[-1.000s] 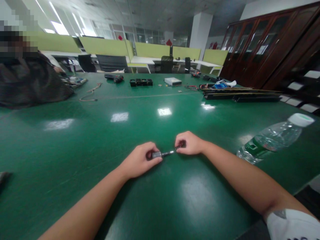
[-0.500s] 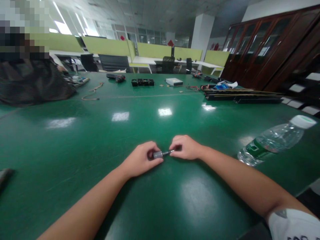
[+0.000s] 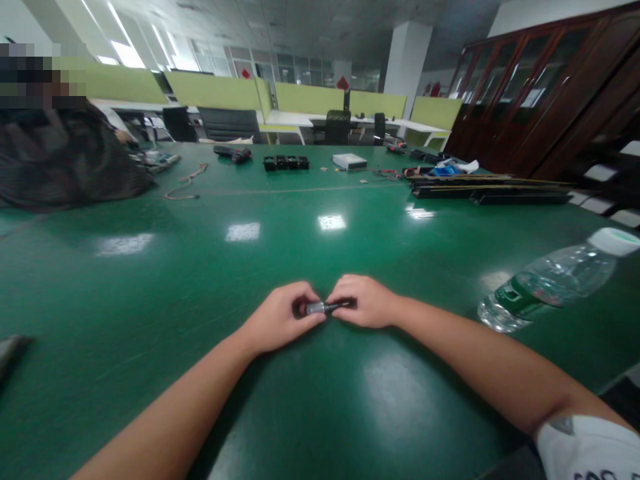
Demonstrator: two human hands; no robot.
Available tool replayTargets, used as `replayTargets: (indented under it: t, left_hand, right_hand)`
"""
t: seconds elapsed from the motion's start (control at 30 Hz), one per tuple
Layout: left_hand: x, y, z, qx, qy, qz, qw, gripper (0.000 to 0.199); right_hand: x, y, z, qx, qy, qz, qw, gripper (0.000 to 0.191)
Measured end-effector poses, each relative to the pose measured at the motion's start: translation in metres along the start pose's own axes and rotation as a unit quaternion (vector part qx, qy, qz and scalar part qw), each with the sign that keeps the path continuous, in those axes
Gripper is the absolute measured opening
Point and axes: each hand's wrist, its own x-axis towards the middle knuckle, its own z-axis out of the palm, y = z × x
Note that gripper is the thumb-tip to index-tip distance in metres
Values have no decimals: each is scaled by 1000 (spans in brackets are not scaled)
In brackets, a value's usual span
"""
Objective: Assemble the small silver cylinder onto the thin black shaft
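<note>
Just above the green table, a small silver cylinder [image 3: 315, 308] sits between the thumb and fingers of my left hand [image 3: 277, 319], which is closed around it. A thin dark rod [image 3: 337, 305] sticks out of the cylinder's right end. My right hand [image 3: 369, 303] pinches this rod close to the cylinder, and its thumb and fingertips almost meet those of my left hand. The exact kind of this small metal piece cannot be made out, and part of it is hidden by my fingers.
A clear plastic bottle [image 3: 550, 283] lies tilted at the right. Along the far side are a black fan block [image 3: 286, 163], a white box [image 3: 349, 161], a dark power tool [image 3: 233, 155] and black rails [image 3: 520, 198]. A dark bag [image 3: 70, 157] stands at far left, near a person.
My right hand has moved left along the rod, closing the gap to my left hand. The left hand keeps its hold on the cylinder. The view has shifted slightly.
</note>
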Motion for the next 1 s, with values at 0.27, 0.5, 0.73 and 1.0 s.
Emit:
replayTargets:
  t: [0.27, 0.5, 0.73, 1.0]
  left_hand:
    - [0, -1, 1, 5, 2, 8, 1000, 20]
    - [1, 1, 0, 6, 6, 14, 1000, 20]
    - [1, 1, -1, 7, 0, 10, 1000, 21]
    - [1, 1, -1, 3, 5, 10, 1000, 21]
  right_hand:
    - [1, -2, 2, 1, -3, 3, 1000, 15]
    - [2, -3, 1, 0, -5, 10, 1000, 14]
    - [0, -2, 1, 0, -1, 2, 1000, 14]
    - [0, -1, 0, -5, -2, 1, 1000, 13]
